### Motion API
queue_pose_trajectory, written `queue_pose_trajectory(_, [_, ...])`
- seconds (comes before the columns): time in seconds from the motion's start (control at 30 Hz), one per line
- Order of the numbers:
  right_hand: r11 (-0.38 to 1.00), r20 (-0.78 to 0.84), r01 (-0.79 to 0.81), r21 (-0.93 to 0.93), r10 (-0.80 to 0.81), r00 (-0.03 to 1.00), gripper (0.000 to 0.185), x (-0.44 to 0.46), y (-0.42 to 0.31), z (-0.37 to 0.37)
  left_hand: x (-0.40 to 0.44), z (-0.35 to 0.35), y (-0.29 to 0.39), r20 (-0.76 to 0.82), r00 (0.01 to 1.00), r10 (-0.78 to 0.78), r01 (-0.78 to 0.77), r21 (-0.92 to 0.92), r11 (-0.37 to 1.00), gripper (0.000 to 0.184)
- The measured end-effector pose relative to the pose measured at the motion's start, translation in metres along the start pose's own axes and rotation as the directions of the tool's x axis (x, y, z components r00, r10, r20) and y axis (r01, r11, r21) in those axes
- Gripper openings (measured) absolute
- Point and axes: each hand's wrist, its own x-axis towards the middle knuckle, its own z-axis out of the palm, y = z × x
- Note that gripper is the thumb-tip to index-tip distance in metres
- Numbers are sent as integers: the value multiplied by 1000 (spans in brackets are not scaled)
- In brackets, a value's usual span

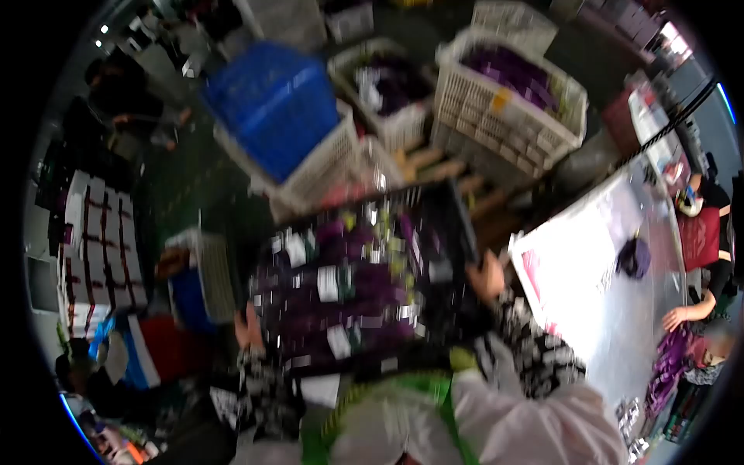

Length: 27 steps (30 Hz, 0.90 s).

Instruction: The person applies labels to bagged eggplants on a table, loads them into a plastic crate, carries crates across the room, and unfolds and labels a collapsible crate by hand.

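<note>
Between my two hands is a black crate (465, 221), held in front of my body and slightly tilted in view. Packs of long purple vegetables (372, 287) with white labels fill much of it; blur hides their exact kind. My left hand (249, 329) grips the crate's left side, its fingers partly hidden. On the opposite side my right hand (486, 277) is closed around the crate's edge near the far right corner.
Ahead stand white crates (504, 116) of purple produce, wooden pallet slats (434, 167) and a blue crate (271, 105). A bright metal table (659, 310) is on the right, where a co-worker's hand (678, 318) rests near purple produce. Stacked white boxes (105, 256) stand left.
</note>
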Motion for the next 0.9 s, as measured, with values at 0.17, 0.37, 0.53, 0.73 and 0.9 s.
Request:
queue_pose_trajectory(0.17, [959,117,162,233,-193,974,33,29,-40,-51,46,12,-53,139,988,64,-36,-197,980,67])
queue_pose_trajectory(0.37, [801,561,-378,464,65,825,26,41,-22,-29,72,18,-63,327,944,-49,47,14,999,74])
queue_pose_trajectory(0.53, [734,651,-539,414,174,738,21,49,-50,-47,39,7,-8,237,964,122,-124,-8,992,69])
queue_pose_trajectory(0.73, [876,473,-367,312,192,860,21,11,-78,-71,51,-17,10,478,877,-46,185,-248,951,53])
queue_pose_trajectory(0.9, [837,361,-488,249,388,848,18,-89,-174,-116,120,-24,-49,627,775,-78,294,-248,923,62])
